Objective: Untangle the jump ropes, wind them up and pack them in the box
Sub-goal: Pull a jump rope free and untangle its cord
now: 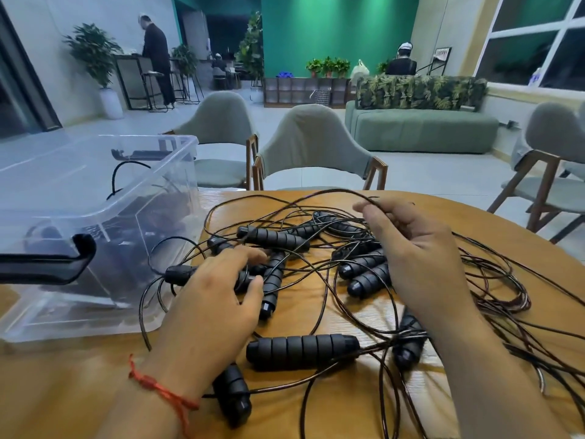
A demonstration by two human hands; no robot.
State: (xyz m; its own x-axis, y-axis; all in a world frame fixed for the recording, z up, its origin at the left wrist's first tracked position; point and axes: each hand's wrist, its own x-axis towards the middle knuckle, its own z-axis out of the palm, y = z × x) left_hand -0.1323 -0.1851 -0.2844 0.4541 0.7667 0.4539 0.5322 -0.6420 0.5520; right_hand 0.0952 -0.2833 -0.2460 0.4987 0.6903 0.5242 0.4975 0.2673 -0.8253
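So the jump ropes (367, 277) are still one big knot, sitting in the middle of the wooden surface (427, 213) right in front of the person. Black ribbed handles are pointing every which way and thin dark cords are looping all over, spilling off to the right.

The right hand (414, 248) is hovering above the far side of the pile, palm turned inward. Its thumb and forefinger are pinching one cord (329, 189) and lifting it clear. From that pinch the cord is arcing up and leftward over the heap, then dropping down on the box side, so its run is basically left-right across the tangle.

The left hand (218, 286) is lying low on the left part of the pile, with fingers mostly straight and spread over a couple of handles. It's looking more like it's pinning them down than gripping anything. There's a red string bracelet (158, 388) on that wrist.

The clear plastic box (95, 191) is sitting just left of the tangle, nearer the left hand. Some dark rope is showing through the wall, so a bit seems to be packed already.

My guess is it's still the untangling stage. The lifted cord needs following back to its handle, which I can't pick out. The biggest near handle (302, 351) is lying crosswise between the two forearms.
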